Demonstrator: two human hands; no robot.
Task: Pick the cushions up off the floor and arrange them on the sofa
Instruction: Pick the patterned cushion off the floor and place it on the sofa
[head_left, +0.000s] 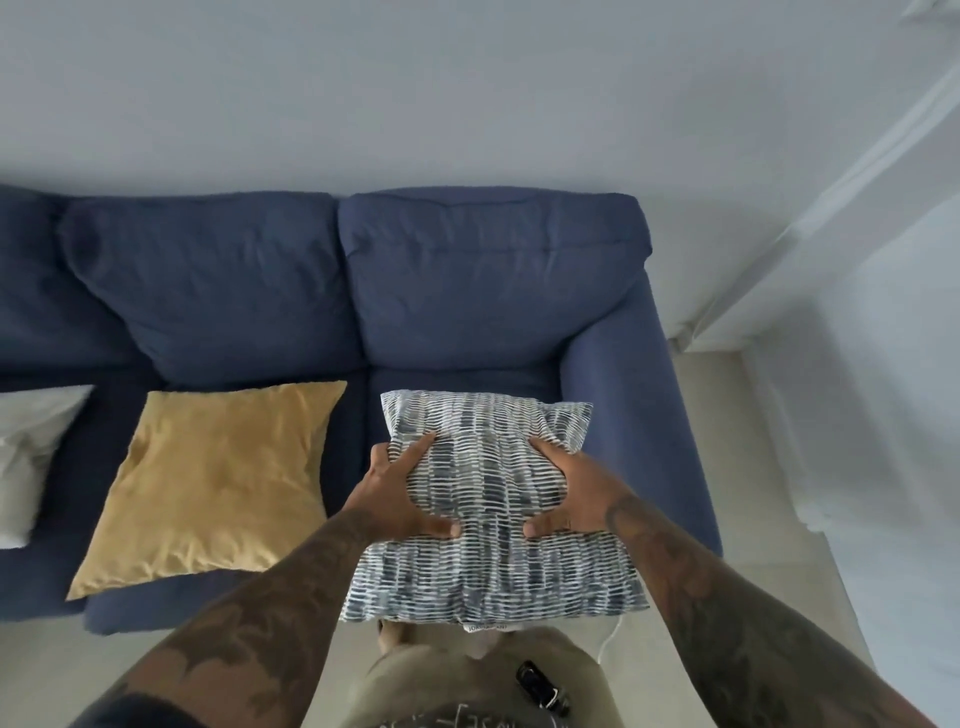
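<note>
A blue-and-white patterned cushion (493, 566) is over the right seat of the dark blue sofa (467, 280), its near edge hanging past the seat front. My left hand (402, 493) grips its left side and my right hand (566, 493) grips its right side, thumbs pressed into the top. A mustard yellow cushion (208, 483) lies flat on the middle seat. A pale grey cushion (26, 457) lies on the seat at the left edge, partly cut off.
The sofa's right armrest (623, 395) stands just beside the patterned cushion. Pale floor (753, 519) runs to the right, up to a white wall and skirting. A thin white cable (610, 642) trails near my legs.
</note>
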